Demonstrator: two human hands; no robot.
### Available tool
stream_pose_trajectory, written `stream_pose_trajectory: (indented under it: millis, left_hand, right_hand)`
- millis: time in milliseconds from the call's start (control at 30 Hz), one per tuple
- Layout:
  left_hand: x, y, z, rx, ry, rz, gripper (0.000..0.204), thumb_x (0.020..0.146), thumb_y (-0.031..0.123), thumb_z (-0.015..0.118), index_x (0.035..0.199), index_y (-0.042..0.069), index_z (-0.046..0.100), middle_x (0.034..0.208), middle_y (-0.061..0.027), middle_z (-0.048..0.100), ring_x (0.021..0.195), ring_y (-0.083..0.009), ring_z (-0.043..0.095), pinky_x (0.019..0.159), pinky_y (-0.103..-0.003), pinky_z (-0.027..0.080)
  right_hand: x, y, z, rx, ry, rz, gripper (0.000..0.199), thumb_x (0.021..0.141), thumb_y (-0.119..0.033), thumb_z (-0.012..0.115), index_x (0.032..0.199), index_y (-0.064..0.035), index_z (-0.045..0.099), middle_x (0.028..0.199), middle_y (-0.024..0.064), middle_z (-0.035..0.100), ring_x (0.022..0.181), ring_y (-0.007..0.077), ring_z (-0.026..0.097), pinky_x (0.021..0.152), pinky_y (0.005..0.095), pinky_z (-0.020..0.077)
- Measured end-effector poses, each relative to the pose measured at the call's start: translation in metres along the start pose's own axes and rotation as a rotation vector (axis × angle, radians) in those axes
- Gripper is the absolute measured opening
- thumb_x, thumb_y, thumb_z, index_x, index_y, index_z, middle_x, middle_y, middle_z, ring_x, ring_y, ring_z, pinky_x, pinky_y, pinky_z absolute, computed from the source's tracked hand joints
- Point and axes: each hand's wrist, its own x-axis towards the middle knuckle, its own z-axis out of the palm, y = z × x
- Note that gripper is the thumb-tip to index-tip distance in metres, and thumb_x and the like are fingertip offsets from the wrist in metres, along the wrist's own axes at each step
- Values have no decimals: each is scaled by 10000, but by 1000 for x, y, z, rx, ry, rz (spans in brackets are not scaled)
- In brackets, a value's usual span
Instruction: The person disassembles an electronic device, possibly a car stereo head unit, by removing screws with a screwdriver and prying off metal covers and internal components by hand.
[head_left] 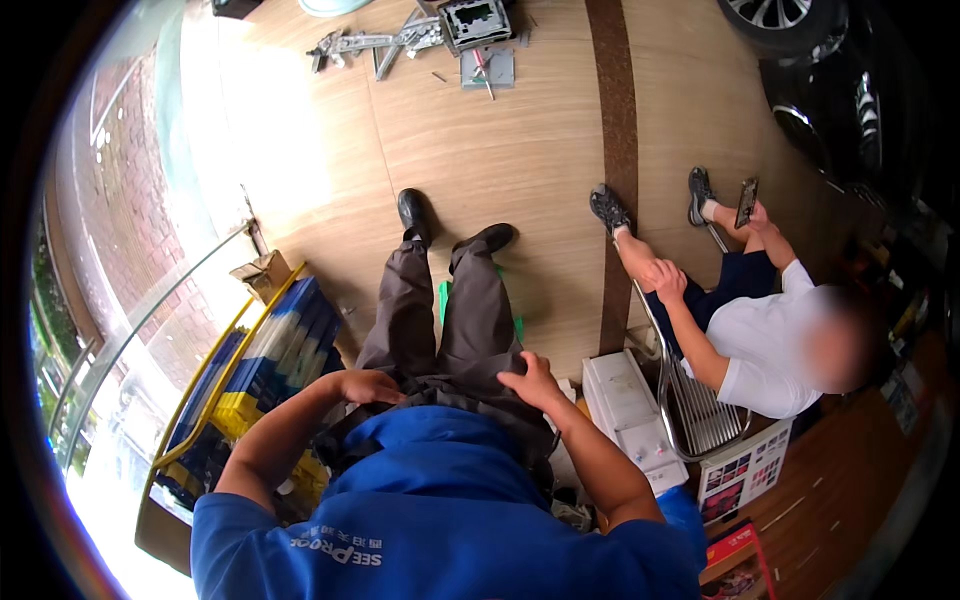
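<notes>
My left hand (370, 386) lies at the top of my dark grey trousers (398, 305), beside the hem of my blue shirt. Its fingers stretch inward, with the tips partly lost in the dark folds. On the other side, my right hand (536, 381) rests at my right thigh, thumb and forefinger apart against the cloth. Neither hand shows anything held. Well ahead on the floor are a metal scissor-type linkage (408, 38), a dark boxy frame (476, 22) and a screwdriver (482, 72) lying across a grey flat piece (503, 68).
At my right, a person (750, 340) sits on a metal chair (705, 415), holding a phone (746, 203). A white box (630, 415) stands between us. A yellow-framed rack (215, 390) of blue packages is at my left, beside glass. A black car (840, 110) is at far right.
</notes>
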Motion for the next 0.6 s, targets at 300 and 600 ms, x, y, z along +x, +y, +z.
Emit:
stream_pose_trajectory:
  millis: [300,600]
  left_hand:
    - [37,29,-84,-643,-227,-479,523,958,558,450,1275,145,503,754,-97,601,587,-201,568,522,-342,474]
    - [79,7,-161,-1061,-205,-260,532,982,445,469,1382,103,397,895,-124,632,716,-267,666,626,-422,580]
  right_hand:
    - [53,-26,-31,70,162,22,794,746,-516,729,1256,52,510,1235,263,568,1165,365,550,991,405,431]
    - [247,-90,-211,557,93,216,310,924,-394,606,1012,-101,560,890,14,598,724,137,586,626,286,516]
